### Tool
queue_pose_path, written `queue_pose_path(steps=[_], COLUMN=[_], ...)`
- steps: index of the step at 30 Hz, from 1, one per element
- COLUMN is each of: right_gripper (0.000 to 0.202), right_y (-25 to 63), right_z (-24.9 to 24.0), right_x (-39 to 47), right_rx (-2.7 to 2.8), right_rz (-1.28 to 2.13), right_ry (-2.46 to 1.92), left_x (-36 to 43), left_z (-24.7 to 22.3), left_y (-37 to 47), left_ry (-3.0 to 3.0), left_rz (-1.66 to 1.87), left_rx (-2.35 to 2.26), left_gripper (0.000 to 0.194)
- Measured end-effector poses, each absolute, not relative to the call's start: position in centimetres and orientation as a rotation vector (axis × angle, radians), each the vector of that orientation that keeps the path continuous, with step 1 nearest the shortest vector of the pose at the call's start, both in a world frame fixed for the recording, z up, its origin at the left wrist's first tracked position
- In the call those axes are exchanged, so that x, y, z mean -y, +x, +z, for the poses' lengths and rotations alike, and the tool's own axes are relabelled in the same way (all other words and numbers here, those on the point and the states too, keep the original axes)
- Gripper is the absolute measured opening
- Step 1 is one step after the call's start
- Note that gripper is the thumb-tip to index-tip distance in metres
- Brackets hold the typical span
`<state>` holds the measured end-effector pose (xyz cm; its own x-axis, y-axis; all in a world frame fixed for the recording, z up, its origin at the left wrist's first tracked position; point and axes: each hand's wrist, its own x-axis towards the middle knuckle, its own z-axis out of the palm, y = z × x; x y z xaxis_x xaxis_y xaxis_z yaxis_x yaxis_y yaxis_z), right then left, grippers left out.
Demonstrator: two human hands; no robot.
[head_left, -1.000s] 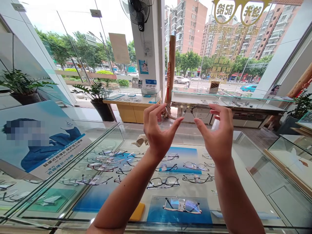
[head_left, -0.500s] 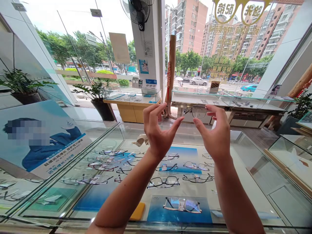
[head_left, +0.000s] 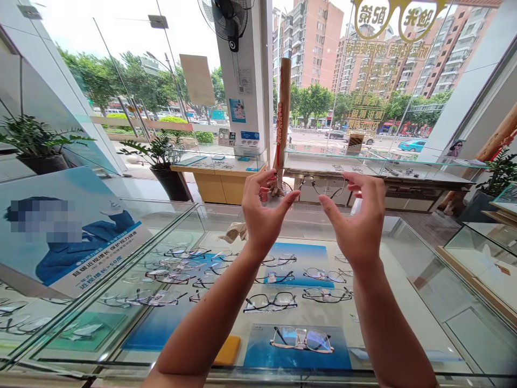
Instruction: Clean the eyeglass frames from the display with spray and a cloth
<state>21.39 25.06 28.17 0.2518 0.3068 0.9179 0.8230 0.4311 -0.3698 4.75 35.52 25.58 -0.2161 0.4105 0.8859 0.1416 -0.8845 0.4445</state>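
Observation:
Both hands hold one pair of thin dark-rimmed eyeglasses up above a glass display case. My left hand has its fingers closed on the left side of the frame, thumb pointing inward below it. On the right side, my right hand pinches the rim's outer end, its thumb under the lens. Below the hands, rows of glasses lie inside the case, among them a black-rimmed pair and a silver-rimmed pair on a blue card.
A poster with a person's picture stands at the left. An orange case lies near the front. Farther back are potted plants, a wooden post, more display counters and a wall fan.
The eyeglasses have tilted, so both lens rims show at a different angle. Both hands have shifted slightly to the right.

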Motion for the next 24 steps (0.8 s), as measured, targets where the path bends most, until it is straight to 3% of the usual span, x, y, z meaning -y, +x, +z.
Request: queue_pose_path(steps=[6,16,24], right_gripper=[0.037,0.040,0.041], right_y=[21.2,21.7,21.8], right_z=[28.3,27.7,27.5], right_x=[-24.8,-25.8,-26.0], right_rx=[1.332,1.350,1.357], right_rz=[-0.520,-0.496,-0.430], right_ry=[-1.112,-1.129,-1.205], left_x=[-36.8,-36.2,-35.7], left_z=[24.9,25.3,25.4], left_y=[5.1,4.8,4.4], left_ry=[1.777,1.956,2.043], left_rz=[2.065,2.477,2.559], left_rx=[-0.606,-0.670,-0.626], left_gripper=[0.055,0.061,0.065])
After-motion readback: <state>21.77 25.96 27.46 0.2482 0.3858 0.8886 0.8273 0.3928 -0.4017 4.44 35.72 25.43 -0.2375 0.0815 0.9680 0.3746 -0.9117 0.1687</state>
